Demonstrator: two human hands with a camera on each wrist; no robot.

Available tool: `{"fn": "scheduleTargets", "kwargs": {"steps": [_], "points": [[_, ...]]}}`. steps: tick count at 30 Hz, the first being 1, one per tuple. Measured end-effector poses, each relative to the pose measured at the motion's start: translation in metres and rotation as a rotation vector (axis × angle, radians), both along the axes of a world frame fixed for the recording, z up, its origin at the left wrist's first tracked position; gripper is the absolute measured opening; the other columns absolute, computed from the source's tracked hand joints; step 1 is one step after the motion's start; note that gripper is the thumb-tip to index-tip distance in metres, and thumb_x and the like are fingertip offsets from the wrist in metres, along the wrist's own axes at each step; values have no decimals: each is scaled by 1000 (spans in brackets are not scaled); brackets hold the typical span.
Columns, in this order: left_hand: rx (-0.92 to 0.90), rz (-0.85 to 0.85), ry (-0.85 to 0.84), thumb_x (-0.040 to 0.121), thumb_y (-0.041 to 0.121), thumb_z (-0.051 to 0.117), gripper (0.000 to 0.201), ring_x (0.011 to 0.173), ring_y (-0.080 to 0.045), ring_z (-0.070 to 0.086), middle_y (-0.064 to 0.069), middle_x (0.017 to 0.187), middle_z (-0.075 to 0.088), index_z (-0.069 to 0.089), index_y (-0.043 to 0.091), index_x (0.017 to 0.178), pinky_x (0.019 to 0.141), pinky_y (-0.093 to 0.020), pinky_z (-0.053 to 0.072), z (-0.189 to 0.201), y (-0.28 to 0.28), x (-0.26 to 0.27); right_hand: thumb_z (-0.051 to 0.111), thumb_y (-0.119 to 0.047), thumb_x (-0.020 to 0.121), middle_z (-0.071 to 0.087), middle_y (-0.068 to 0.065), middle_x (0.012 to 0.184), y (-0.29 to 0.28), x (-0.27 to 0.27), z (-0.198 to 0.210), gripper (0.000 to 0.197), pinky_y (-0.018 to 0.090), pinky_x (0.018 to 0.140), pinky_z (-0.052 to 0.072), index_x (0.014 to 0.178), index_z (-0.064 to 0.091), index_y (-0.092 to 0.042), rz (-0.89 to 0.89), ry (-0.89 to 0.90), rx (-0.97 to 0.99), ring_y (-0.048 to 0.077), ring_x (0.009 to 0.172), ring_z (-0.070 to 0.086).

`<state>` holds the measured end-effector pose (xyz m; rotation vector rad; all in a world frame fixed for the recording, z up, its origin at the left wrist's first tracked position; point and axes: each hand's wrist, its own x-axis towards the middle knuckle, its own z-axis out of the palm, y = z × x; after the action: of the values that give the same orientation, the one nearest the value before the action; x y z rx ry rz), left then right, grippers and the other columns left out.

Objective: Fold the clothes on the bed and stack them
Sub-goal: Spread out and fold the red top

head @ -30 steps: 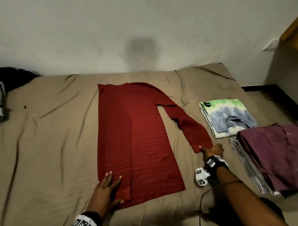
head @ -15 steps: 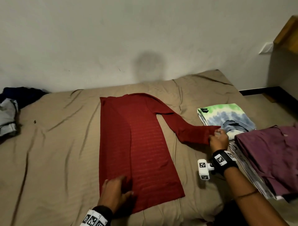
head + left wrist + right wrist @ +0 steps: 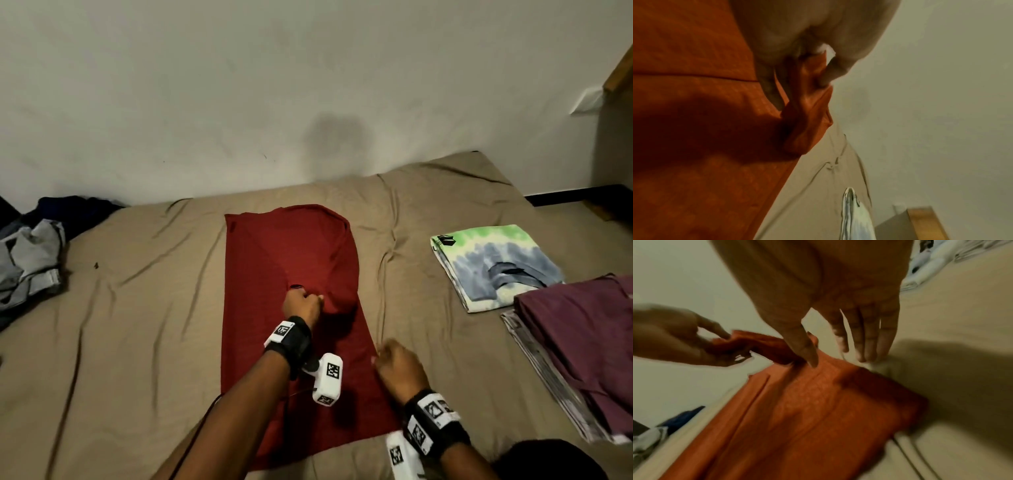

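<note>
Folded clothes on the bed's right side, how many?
2 plainly visible: a tie-dye shirt farther back, and a purple garment nearer; striped fabric beneath it may be a third.

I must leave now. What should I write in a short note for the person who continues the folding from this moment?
Left hand: pinches the sleeve cuff of the red shirt, over the shirt's middle.
Right hand: open, fingers at the shirt's right edge.
Done: tie-dye shirt and purple garment lie folded at the right of the bed.
Left: lay the sleeve down, finish folding the red shirt, stack it; then the crumpled grey clothes at the left.
</note>
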<state>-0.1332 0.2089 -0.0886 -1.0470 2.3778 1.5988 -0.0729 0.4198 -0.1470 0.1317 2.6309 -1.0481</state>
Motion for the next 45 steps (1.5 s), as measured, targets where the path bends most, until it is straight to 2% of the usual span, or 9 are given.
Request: {"fn": "scheduleTargets", "kwargs": {"steps": [4, 6, 8, 12, 16, 24, 31, 35, 45], "points": [[430, 207, 106, 98, 22, 54, 19, 89, -35, 66, -15, 95, 64, 65, 8, 92, 74, -33, 53, -16, -18, -9, 76, -56, 78, 58, 4, 119, 5, 20, -54, 60, 35, 88, 51, 118, 55, -16, 36, -197, 251, 26, 112, 59], [639, 327, 199, 93, 52, 59, 53, 97, -34, 70, -20, 110, 71, 67, 5, 115, 81, -36, 55, -15, -25, -22, 80, -60, 71, 59, 1, 116, 4, 22, -67, 65, 33, 86, 51, 115, 57, -19, 16, -211, 260, 24, 110, 60], [635, 336, 260, 69, 75, 74, 68, 88, -32, 74, -12, 97, 76, 73, 13, 97, 79, -44, 60, 0, -36, -40, 81, -57, 69, 64, 0, 107, 2, 20, -71, 52, 34, 81, 55, 101, 66, -19, 6, -241, 255, 21, 99, 65], [218, 219, 381, 64, 26, 90, 27, 64, -22, 67, 1, 65, 68, 66, 15, 61, 53, -30, 53, 59, -56, -89, 80, -33, 61, 68, 1, 69, -7, 22, -63, 33, 40, 64, 57, 64, 51, -19, -134, -258, 5, 23, 65, 66], [235, 224, 519, 70, 3, 81, 23, 54, -20, 70, -10, 71, 67, 60, 12, 64, 47, -30, 56, 107, -87, -134, 84, -26, 63, 74, -7, 87, -21, 35, -57, 36, 40, 75, 60, 89, 61, -29, -221, -159, -170, 16, 78, 71], [217, 234, 787, 99, -3, 55, 20, 66, -36, 71, -23, 85, 64, 46, 9, 86, 57, -46, 61, 192, -187, -167, 73, -15, 73, 61, -12, 100, -96, 66, -13, 40, 26, 75, 56, 112, 71, -27, 153, 393, -184, 10, 86, 65], [199, 353, 929, 101, 1, 51, 15, 71, -33, 72, -16, 82, 64, 45, 9, 90, 66, -47, 63, 187, -280, -151, 71, -12, 66, 55, -9, 107, -141, 93, -33, 60, 22, 57, 55, 123, 63, -28, 509, 375, -12, 12, 84, 64], [174, 404, 911, 99, 5, 55, 10, 78, -38, 74, -23, 94, 68, 49, 9, 92, 69, -52, 63, 166, -317, -135, 79, -12, 42, 52, -8, 95, -146, 100, -46, 58, 23, 50, 50, 97, 68, -25, 617, 335, 75, 13, 77, 62], [371, 290, 957, 100, 6, 58, 24, 90, -43, 74, -26, 108, 67, 55, -6, 120, 77, -50, 62, 182, -326, -138, 59, -22, 65, 48, -15, 82, -125, 105, -39, 23, 30, 54, 49, 78, 44, -33, 218, 272, -209, 6, 67, 53]]}}
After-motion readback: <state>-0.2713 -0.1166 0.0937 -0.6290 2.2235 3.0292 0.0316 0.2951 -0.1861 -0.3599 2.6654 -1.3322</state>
